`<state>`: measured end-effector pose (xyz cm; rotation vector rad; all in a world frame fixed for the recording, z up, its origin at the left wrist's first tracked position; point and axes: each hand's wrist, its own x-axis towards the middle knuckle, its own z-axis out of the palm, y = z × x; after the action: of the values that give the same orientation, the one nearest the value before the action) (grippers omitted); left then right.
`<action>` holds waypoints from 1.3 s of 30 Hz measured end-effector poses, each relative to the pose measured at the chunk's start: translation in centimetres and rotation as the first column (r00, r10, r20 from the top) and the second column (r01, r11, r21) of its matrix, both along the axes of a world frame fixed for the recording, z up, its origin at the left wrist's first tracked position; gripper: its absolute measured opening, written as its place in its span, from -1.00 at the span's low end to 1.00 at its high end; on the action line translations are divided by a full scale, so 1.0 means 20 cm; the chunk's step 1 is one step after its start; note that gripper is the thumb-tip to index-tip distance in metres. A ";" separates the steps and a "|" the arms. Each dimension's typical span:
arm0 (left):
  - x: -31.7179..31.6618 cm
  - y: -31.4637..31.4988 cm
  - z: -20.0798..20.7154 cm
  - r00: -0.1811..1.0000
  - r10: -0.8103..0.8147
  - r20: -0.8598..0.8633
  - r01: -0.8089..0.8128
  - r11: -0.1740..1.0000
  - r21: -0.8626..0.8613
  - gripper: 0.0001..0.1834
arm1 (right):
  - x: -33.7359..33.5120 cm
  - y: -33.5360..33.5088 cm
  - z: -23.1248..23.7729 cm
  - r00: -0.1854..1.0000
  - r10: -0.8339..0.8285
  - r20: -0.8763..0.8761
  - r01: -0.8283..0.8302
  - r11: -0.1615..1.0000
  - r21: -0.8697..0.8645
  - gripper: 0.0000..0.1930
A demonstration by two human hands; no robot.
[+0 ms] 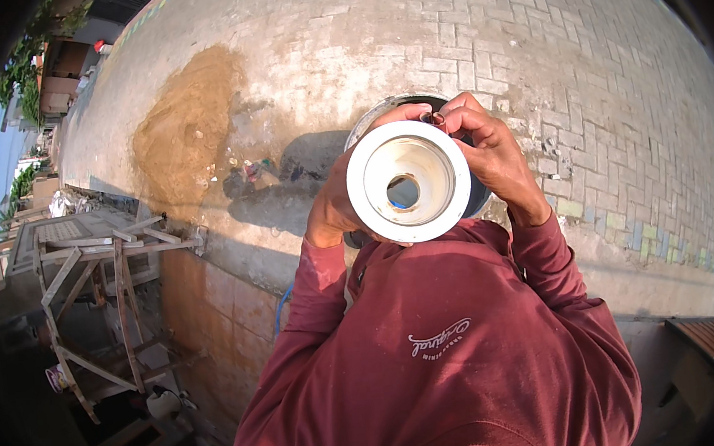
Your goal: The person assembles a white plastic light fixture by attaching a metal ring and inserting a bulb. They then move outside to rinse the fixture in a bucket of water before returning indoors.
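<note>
My left hand (332,195) is wrapped round the left side of a white, round, hollow piece (360,185) in front of my chest. It has a broad flat rim, a cream-coloured inside and a round hole at its bottom. My right hand (498,149) is closed at its upper right edge, with fingertips bent round a small reddish-brown piece (434,120) that looks like a short tube. The fingertips of both hands come close together there. Beneath them stands a round bucket (372,118) with a dark inside, mostly hidden by the white piece and my hands.
A heap of brown sand (186,123) lies on the paving (529,67) to the left, with scattered debris beside it. Farther left stands a wooden trestle frame (121,267) next to a low tiled wall (213,318). A blue hose (281,311) shows beside my left arm.
</note>
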<state>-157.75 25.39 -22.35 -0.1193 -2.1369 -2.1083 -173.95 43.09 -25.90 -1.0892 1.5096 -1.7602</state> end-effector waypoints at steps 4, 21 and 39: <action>0.02 -0.02 -0.03 0.996 -0.016 -0.086 0.011 0.998 -0.058 -0.04 | 0.02 0.01 0.00 0.965 0.084 0.248 -0.087 0.996 0.001 -0.86; -0.02 0.09 0.16 0.928 0.208 0.307 -0.210 0.977 -0.028 -0.14 | -0.02 0.03 0.06 0.962 -0.171 0.214 0.148 0.982 0.116 -0.79; 0.11 -0.15 -0.02 0.907 -0.091 0.412 -0.098 0.904 0.415 0.01 | 0.03 0.08 0.13 0.902 0.344 -0.259 -0.348 0.937 0.032 -0.57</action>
<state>-155.59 22.35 -22.72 0.4296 -1.7770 -2.7447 -173.39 44.60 -23.31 -1.5420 1.3444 -1.4257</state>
